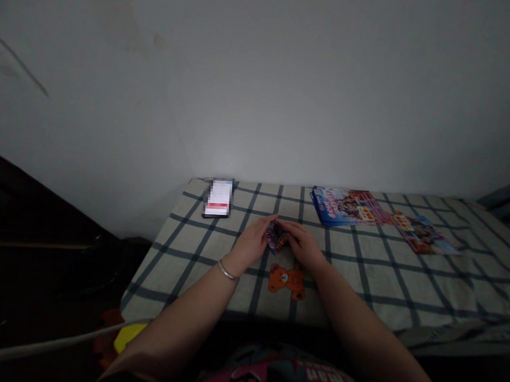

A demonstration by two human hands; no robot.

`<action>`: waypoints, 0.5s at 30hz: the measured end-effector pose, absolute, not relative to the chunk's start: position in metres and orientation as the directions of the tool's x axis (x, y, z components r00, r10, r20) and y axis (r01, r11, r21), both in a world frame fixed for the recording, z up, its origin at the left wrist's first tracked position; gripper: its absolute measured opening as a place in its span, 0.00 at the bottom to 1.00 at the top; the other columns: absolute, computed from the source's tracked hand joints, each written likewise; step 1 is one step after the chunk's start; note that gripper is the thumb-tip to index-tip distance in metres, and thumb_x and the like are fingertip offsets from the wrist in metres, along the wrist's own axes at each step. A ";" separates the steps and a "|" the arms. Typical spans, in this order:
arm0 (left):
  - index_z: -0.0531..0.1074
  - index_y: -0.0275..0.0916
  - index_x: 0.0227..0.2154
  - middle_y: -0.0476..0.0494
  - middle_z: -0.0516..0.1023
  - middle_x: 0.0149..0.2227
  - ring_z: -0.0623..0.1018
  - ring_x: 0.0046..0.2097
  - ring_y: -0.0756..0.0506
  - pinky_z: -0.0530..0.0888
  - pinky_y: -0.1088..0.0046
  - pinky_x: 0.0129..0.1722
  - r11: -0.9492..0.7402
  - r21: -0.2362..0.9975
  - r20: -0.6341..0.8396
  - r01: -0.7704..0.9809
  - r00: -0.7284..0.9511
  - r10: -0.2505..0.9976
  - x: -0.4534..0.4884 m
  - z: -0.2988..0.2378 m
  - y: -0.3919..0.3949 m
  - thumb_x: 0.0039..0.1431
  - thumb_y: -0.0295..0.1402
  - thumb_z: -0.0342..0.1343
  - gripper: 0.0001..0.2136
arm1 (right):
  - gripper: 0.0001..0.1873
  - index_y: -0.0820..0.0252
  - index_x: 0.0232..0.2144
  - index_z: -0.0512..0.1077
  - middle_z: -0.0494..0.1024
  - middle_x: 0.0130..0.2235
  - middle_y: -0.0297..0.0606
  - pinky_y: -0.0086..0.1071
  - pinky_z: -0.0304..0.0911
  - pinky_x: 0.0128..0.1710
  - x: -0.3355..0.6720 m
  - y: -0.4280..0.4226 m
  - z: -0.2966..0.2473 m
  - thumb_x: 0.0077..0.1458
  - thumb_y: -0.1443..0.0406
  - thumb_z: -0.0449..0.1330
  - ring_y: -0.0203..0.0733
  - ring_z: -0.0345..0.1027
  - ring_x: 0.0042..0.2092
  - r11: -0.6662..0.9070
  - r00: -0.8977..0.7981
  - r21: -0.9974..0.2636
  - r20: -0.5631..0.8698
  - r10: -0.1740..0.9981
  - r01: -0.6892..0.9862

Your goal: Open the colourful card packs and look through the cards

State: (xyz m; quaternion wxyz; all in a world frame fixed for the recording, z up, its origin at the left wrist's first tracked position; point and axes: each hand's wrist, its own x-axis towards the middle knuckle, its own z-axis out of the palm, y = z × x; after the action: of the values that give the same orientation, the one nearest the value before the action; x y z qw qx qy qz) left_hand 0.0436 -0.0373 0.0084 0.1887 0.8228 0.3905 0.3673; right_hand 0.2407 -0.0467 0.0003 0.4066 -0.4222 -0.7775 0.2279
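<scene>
A small, colourful piece of folded printed paper (277, 242) is between my hands, just above the checked cloth. My left hand (254, 240) grips its left side, with a silver bangle on the wrist. On its right side, my right hand (306, 243) has its fingers closed round the paper's edge. The fingertips of both hands nearly meet at the far side of it. Part of the paper is hidden by the fingers, and its exact shape is hard to make out in the dim light. An orange bear print (287, 281) shows on the cloth just below the hands.
A lit phone (218, 198) lies at the back left. Toward the back right is a stack of printed leaflets (343, 207), with another leaflet (426, 233) beside it. The checked cloth (192, 256) covers the surface, which meets a pale wall (260, 88).
</scene>
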 end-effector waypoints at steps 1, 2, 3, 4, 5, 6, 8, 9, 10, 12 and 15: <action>0.61 0.41 0.58 0.44 0.69 0.56 0.68 0.58 0.47 0.64 0.62 0.62 -0.640 0.578 0.461 0.506 0.444 0.768 0.044 0.009 -0.037 0.54 0.15 0.44 0.28 | 0.24 0.49 0.54 0.69 0.73 0.53 0.38 0.43 0.60 0.58 0.240 -0.047 0.000 0.58 0.72 0.50 0.41 0.65 0.55 0.541 -0.308 -0.695 0.444 0.841 0.475; 0.63 0.41 0.57 0.44 0.69 0.56 0.68 0.58 0.47 0.64 0.62 0.62 -0.648 0.566 0.463 0.510 0.454 0.761 0.044 0.010 -0.037 0.55 0.16 0.44 0.27 | 0.23 0.50 0.54 0.70 0.73 0.53 0.38 0.43 0.61 0.58 0.240 -0.047 0.000 0.59 0.72 0.50 0.41 0.65 0.56 0.540 -0.302 -0.694 0.448 0.842 0.477; 0.64 0.42 0.56 0.44 0.69 0.55 0.69 0.57 0.47 0.65 0.62 0.61 -0.648 0.560 0.462 0.516 0.455 0.761 0.044 0.010 -0.037 0.56 0.16 0.44 0.26 | 0.23 0.50 0.53 0.70 0.74 0.53 0.38 0.43 0.61 0.58 0.240 -0.048 0.000 0.59 0.72 0.50 0.41 0.66 0.55 0.538 -0.296 -0.694 0.449 0.843 0.478; 0.66 0.42 0.55 0.44 0.70 0.55 0.69 0.57 0.47 0.66 0.63 0.61 -0.645 0.557 0.459 0.524 0.452 0.765 0.043 0.010 -0.036 0.57 0.17 0.44 0.25 | 0.22 0.50 0.52 0.71 0.74 0.53 0.38 0.43 0.61 0.58 0.239 -0.048 0.001 0.59 0.72 0.50 0.41 0.66 0.55 0.535 -0.291 -0.696 0.449 0.845 0.479; 0.67 0.42 0.55 0.44 0.70 0.54 0.70 0.56 0.47 0.67 0.63 0.60 -0.640 0.553 0.457 0.534 0.447 0.769 0.043 0.011 -0.036 0.58 0.17 0.44 0.24 | 0.22 0.50 0.51 0.72 0.74 0.52 0.38 0.43 0.61 0.58 0.239 -0.048 0.001 0.59 0.72 0.50 0.41 0.67 0.55 0.533 -0.288 -0.696 0.449 0.846 0.480; 0.67 0.43 0.54 0.44 0.70 0.54 0.70 0.55 0.47 0.68 0.63 0.59 -0.635 0.548 0.455 0.544 0.443 0.772 0.043 0.011 -0.036 0.58 0.17 0.44 0.24 | 0.21 0.51 0.51 0.72 0.75 0.52 0.38 0.43 0.62 0.57 0.239 -0.048 0.002 0.59 0.72 0.50 0.41 0.67 0.55 0.532 -0.287 -0.696 0.449 0.846 0.482; 0.68 0.44 0.54 0.44 0.71 0.53 0.71 0.54 0.47 0.69 0.63 0.57 -0.636 0.528 0.455 0.563 0.446 0.771 0.042 0.011 -0.035 0.58 0.18 0.44 0.24 | 0.20 0.51 0.49 0.73 0.76 0.51 0.38 0.43 0.62 0.57 0.239 -0.048 0.002 0.58 0.72 0.51 0.41 0.68 0.54 0.529 -0.282 -0.695 0.448 0.848 0.488; 0.69 0.44 0.54 0.44 0.71 0.52 0.71 0.53 0.46 0.70 0.63 0.57 -0.641 0.512 0.456 0.572 0.451 0.767 0.041 0.011 -0.035 0.58 0.18 0.45 0.23 | 0.20 0.52 0.49 0.73 0.76 0.51 0.38 0.43 0.63 0.56 0.239 -0.048 0.003 0.58 0.72 0.52 0.41 0.68 0.53 0.526 -0.279 -0.694 0.447 0.850 0.492; 0.69 0.44 0.54 0.44 0.71 0.52 0.72 0.53 0.46 0.70 0.63 0.56 -0.645 0.495 0.457 0.582 0.457 0.763 0.041 0.010 -0.034 0.59 0.18 0.45 0.23 | 0.20 0.52 0.48 0.74 0.76 0.50 0.37 0.43 0.63 0.56 0.239 -0.048 0.003 0.57 0.72 0.52 0.41 0.69 0.53 0.522 -0.275 -0.693 0.444 0.853 0.498; 0.69 0.45 0.54 0.44 0.72 0.52 0.72 0.52 0.45 0.71 0.62 0.55 -0.651 0.461 0.456 0.603 0.468 0.756 0.040 0.009 -0.034 0.59 0.19 0.46 0.23 | 0.20 0.52 0.47 0.74 0.77 0.49 0.37 0.43 0.63 0.55 0.240 -0.048 0.004 0.56 0.73 0.53 0.41 0.69 0.52 0.508 -0.266 -0.686 0.435 0.860 0.521; 0.70 0.45 0.53 0.44 0.72 0.51 0.72 0.52 0.45 0.71 0.62 0.54 -0.660 0.413 0.453 0.628 0.487 0.747 0.039 0.008 -0.032 0.58 0.18 0.47 0.23 | 0.19 0.53 0.46 0.75 0.77 0.49 0.37 0.43 0.63 0.55 0.243 -0.048 0.004 0.54 0.73 0.54 0.42 0.70 0.51 0.505 -0.282 -0.660 0.422 0.862 0.557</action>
State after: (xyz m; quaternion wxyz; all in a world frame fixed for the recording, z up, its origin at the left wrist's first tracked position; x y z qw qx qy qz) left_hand 0.0390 -0.0325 0.0077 0.0961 0.8568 0.4012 0.3094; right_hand 0.2427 -0.0477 0.0037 0.3876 -0.4571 -0.7759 0.1968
